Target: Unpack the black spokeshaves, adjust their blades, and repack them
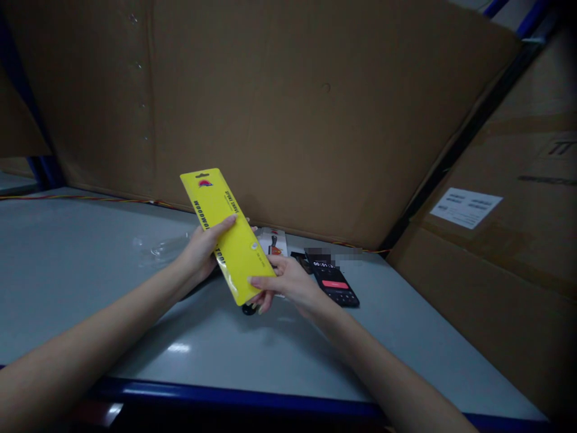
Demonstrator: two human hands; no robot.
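A yellow package card (234, 240) with black print and a hang slot at its top is held tilted above the table. My left hand (207, 249) grips its left edge, with the thumb lying across the front. At the lower right end, my right hand (283, 279) pinches the card, its thumb on the front and fingers behind. Below the card shows a small black round part (249, 309); what it belongs to is hidden. A dark shape behind my left wrist is mostly covered.
On the grey table (202, 355) lie clear plastic wrapping (162, 248), a white printed package (274, 240) partly hidden by my right hand, and a phone (336, 282) showing a timer. Cardboard (288, 108) stands behind; a large carton (496, 270) is at right.
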